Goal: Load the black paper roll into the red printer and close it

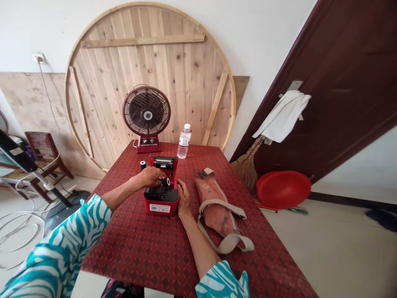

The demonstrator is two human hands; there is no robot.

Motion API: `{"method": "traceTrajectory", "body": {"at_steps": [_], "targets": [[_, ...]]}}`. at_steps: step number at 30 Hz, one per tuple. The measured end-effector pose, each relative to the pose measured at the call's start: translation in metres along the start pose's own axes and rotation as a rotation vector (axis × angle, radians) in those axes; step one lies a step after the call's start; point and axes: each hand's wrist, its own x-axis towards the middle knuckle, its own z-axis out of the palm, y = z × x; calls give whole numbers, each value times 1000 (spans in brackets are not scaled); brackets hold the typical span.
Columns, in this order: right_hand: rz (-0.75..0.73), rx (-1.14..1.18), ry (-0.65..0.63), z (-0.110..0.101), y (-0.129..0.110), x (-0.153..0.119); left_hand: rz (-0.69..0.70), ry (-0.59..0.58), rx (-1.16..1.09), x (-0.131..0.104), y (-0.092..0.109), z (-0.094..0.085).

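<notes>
A small red and black printer (161, 207) stands on the table with its lid raised, showing a dark roller inside the lid. Between the fingers of my left hand (152, 177) is a black ribbon roll (166, 182) with a white core, held over the printer's open body. My fingers and the lid hide part of the inside. Against the printer's right side is my right hand (183, 197), its fingers curved along the wall and holding it. Another black roll (143, 165) with a white core stands upright on the table, behind my left wrist.
On the patterned red table (248, 260), a worn reddish pouch (214, 203) with a beige strap lies right of my right hand. Farther back stand a red fan (147, 118) and a water bottle (184, 141). A red basin (283, 189) and a broom (249, 165) are beyond the right edge.
</notes>
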Motion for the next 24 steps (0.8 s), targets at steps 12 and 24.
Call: {"method": "traceTrajectory", "body": {"at_steps": [12,24], "targets": [[-4,-7,10,0,-2,-2,2,-62,32,18,-8,20],[36,-8,-3,0,-9,-5,194,290,-344,-61,-1,22]]}}
